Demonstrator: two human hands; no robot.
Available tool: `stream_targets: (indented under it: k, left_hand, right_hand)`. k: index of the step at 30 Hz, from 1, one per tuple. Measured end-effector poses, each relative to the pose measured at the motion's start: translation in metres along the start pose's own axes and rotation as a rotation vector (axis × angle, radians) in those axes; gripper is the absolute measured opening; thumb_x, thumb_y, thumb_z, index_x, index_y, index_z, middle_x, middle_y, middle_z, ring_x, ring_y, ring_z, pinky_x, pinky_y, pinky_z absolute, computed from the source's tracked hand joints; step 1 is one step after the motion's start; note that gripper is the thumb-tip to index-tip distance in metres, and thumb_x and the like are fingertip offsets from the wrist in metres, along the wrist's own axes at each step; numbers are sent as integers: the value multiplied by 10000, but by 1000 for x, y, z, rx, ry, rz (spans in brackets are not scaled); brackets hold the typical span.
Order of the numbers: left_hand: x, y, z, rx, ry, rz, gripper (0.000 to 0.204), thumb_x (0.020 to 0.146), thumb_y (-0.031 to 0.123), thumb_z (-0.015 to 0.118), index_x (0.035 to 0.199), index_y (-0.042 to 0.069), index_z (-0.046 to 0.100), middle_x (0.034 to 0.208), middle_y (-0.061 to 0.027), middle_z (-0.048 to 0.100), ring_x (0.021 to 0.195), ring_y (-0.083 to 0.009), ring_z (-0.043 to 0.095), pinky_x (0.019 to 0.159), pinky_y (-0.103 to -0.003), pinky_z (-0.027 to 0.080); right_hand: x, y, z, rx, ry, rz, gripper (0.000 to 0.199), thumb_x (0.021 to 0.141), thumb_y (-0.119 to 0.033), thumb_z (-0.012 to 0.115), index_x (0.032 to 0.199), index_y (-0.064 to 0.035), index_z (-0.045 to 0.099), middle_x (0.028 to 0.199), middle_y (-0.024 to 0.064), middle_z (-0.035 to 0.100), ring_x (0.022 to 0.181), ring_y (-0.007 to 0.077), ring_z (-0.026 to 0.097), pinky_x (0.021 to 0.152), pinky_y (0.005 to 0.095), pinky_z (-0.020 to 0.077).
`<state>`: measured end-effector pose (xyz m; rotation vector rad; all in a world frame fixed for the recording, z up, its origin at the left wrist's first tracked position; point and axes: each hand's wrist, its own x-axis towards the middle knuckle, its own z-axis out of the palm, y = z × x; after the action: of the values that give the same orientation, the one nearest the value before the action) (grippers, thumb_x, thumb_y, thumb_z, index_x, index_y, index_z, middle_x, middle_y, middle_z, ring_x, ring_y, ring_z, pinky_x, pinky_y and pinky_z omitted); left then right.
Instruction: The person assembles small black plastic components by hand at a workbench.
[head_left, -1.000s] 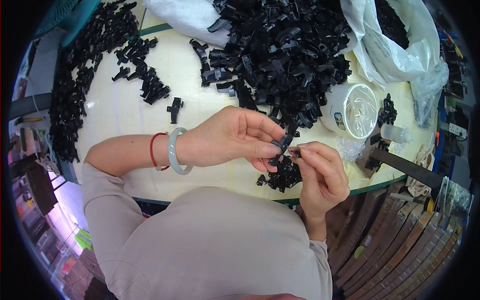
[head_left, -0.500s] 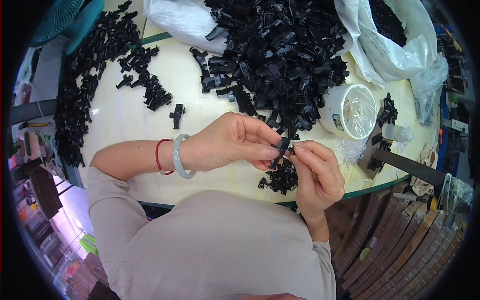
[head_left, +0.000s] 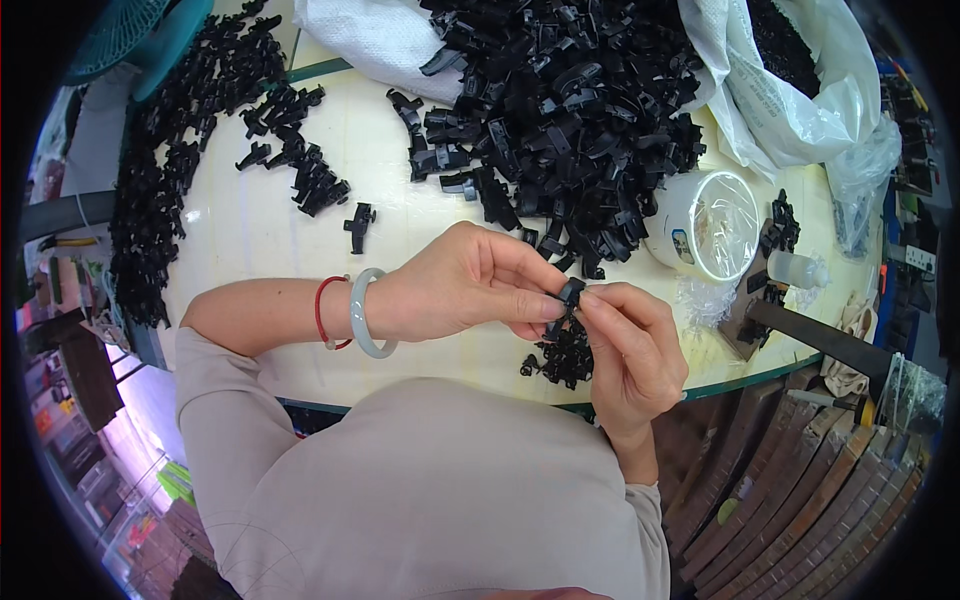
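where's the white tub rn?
Head view, right of centre: the white tub is on the table, beside the right edge of the big black parts pile, above and right of the right hand.

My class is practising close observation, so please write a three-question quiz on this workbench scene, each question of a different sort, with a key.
1. Multiple choice: what does the person's left hand hold?
A. a white bottle
B. a black part
C. a teal fan

2. True or false: a red bracelet and a pale bangle are both on the left arm.

3. Fill the gap: the white tub stands toward the person's ____ side of the table.

Key:
1. B
2. True
3. right
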<state>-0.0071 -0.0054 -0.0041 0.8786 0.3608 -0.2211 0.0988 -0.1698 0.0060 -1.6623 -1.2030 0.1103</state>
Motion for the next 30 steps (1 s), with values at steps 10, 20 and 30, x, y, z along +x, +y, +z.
stream_targets:
  k: [10,20,30]
  left_hand:
    - [-24,14,-3,246,182,84,168,831,-28,611,992,-73,624,921,-130,649,777,-156,656,706,-244,553]
    - [-86,10,-51,718,714,95,211,830,2,619,1025,-79,616,914,-87,613,773,-121,634,665,-197,528]
    - [-75,25,-23,1626,730,586,289,682,1,731,956,22,641,833,-93,579,618,-184,582,523,-248,476]
  right_hand:
    - [3,1,-17,140,146,287,299,666,118,693,945,13,674,917,131,592,727,171,593,611,253,493]
    - [-9,10,-20,-209,-353,257,145,709,26,693,842,4,639,830,103,575,656,238,591,560,319,478]
    - [-5,10,-21,-150,-244,304,165,736,43,665,887,3,613,834,110,568,650,231,591,568,308,470]
